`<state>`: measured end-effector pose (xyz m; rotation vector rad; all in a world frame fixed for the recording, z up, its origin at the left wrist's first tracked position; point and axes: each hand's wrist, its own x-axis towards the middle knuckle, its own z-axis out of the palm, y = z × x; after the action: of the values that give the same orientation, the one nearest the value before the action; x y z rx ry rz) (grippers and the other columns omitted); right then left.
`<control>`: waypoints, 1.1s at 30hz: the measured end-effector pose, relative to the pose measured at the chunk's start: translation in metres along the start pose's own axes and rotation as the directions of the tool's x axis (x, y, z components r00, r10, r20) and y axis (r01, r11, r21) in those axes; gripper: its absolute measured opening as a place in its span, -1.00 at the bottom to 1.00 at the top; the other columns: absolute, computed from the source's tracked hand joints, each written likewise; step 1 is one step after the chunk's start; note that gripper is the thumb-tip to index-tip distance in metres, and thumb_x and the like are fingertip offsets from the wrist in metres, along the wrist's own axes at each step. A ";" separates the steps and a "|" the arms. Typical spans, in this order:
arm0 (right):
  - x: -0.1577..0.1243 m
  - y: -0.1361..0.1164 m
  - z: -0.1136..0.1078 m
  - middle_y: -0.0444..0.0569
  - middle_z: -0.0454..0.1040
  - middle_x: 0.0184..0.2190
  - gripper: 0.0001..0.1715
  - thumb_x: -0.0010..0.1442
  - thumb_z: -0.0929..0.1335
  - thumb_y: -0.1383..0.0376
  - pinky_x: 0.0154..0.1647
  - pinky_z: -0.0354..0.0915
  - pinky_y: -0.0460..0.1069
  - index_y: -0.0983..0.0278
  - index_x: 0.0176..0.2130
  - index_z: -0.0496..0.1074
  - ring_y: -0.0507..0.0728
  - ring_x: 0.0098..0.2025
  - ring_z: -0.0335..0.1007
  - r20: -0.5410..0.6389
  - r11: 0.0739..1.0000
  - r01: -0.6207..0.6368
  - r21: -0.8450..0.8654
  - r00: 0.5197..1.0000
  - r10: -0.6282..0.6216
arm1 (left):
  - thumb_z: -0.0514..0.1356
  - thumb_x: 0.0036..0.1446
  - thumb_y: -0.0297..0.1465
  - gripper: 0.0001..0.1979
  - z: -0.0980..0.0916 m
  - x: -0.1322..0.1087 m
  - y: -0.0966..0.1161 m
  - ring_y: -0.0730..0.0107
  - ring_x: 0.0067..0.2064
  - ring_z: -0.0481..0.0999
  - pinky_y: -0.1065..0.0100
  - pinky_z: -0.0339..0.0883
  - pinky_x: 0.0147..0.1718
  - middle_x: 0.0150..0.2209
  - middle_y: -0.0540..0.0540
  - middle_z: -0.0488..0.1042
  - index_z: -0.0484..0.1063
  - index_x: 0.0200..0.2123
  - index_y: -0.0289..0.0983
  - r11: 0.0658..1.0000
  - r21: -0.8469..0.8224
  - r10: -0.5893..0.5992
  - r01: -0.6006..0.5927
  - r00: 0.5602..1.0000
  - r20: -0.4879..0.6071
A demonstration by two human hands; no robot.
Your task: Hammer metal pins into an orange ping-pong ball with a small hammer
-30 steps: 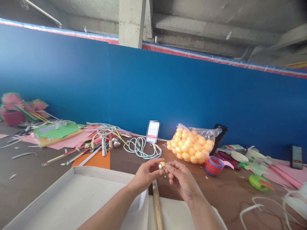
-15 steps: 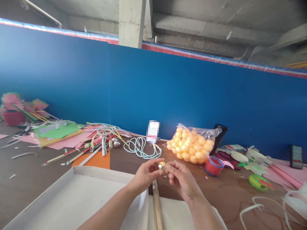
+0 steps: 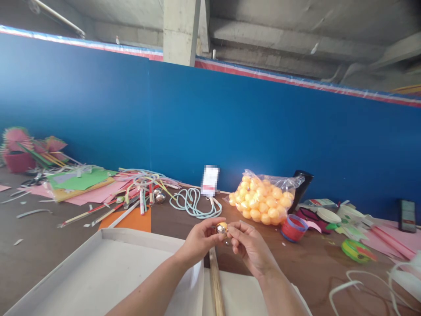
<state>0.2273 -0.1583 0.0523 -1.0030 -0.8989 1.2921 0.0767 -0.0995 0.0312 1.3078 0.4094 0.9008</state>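
A small ball (image 3: 221,228), orange on top and shiny silver over its lower front, is pinched between the thumb and fingers of my left hand (image 3: 199,241). My right hand (image 3: 248,243) is closed in a pinch against the ball's right side. Whatever lies between those fingertips is too small to make out. Just below the ball a tiny shiny spot shows between the hands. Under my hands runs a wooden stick (image 3: 215,281), beside the rim of a white shallow box (image 3: 140,235).
Behind my hands stand a clear bag of orange balls (image 3: 259,199) and a coiled pale-blue cord (image 3: 194,206). A silver ball (image 3: 159,195) lies by straws and coloured paper. Right are a red tape roll (image 3: 294,228), a green-yellow round item (image 3: 355,250) and a phone (image 3: 407,215).
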 end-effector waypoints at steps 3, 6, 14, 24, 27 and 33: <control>-0.001 -0.001 0.001 -0.15 0.37 -0.56 -0.83 0.03 0.42 0.27 -0.64 0.16 -0.24 0.36 -0.39 0.44 -0.14 -0.61 0.11 -0.005 1.000 0.003 -0.005 1.000 -0.003 | 0.29 -0.08 -0.35 -0.53 0.000 0.000 0.000 0.42 -0.34 0.42 0.32 0.31 -0.27 -0.32 -0.10 0.46 0.36 -0.04 -0.29 1.000 -0.009 -0.002 0.002 1.000 0.005; -0.001 -0.001 0.001 -0.15 0.37 -0.57 -0.82 0.02 0.42 0.26 -0.64 0.16 -0.24 0.36 -0.38 0.44 -0.14 -0.61 0.11 -0.010 1.000 -0.005 -0.017 1.000 0.005 | 0.29 -0.08 -0.35 -0.53 0.000 0.000 0.001 0.43 -0.35 0.42 0.32 0.32 -0.27 -0.33 -0.09 0.46 0.36 -0.04 -0.30 1.000 -0.010 -0.006 0.006 1.000 0.006; -0.001 0.001 0.001 -0.18 0.34 -0.62 -0.81 0.03 0.41 0.25 -0.64 0.15 -0.23 0.35 -0.40 0.42 -0.14 -0.64 0.11 -0.022 0.999 -0.009 -0.032 1.000 0.008 | 0.29 -0.09 -0.35 -0.49 -0.001 0.002 -0.002 0.40 -0.34 0.42 0.30 0.32 -0.28 -0.32 -0.11 0.45 0.33 -0.02 -0.32 1.000 -0.020 -0.001 0.001 1.000 -0.003; -0.003 0.000 0.006 -0.22 0.31 -0.63 -0.78 0.03 0.41 0.22 -0.65 0.19 -0.21 0.32 -0.44 0.35 -0.13 -0.65 0.12 -0.014 0.998 -0.022 -0.058 1.000 0.021 | 0.27 -0.08 -0.37 -0.57 -0.003 0.001 -0.002 0.44 -0.38 0.41 0.36 0.31 -0.33 -0.33 -0.09 0.46 0.37 -0.08 -0.31 0.996 0.085 0.028 -0.026 0.999 -0.018; -0.004 0.000 0.006 -0.21 0.32 -0.60 -0.78 0.03 0.41 0.22 -0.66 0.21 -0.21 0.32 -0.44 0.34 -0.13 -0.65 0.12 -0.006 0.999 -0.023 -0.050 1.000 0.022 | 0.27 -0.09 -0.38 -0.57 -0.002 0.000 -0.001 0.44 -0.38 0.40 0.36 0.31 -0.34 -0.30 -0.09 0.44 0.38 -0.08 -0.30 0.992 0.124 0.039 -0.036 0.999 -0.025; -0.002 0.002 0.003 -0.22 0.32 -0.59 -0.77 0.02 0.41 0.23 -0.68 0.21 -0.22 0.31 -0.45 0.30 -0.13 -0.65 0.10 -0.011 0.998 -0.047 -0.042 0.999 0.046 | 0.27 -0.08 -0.38 -0.57 -0.005 0.001 -0.006 0.38 -0.28 0.40 0.34 0.31 -0.28 -0.20 -0.12 0.41 0.39 -0.07 -0.25 0.973 0.214 0.087 -0.080 0.996 -0.024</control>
<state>0.2237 -0.1605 0.0519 -1.0682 -0.9031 1.3103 0.0757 -0.0959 0.0244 1.5173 0.4904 0.9707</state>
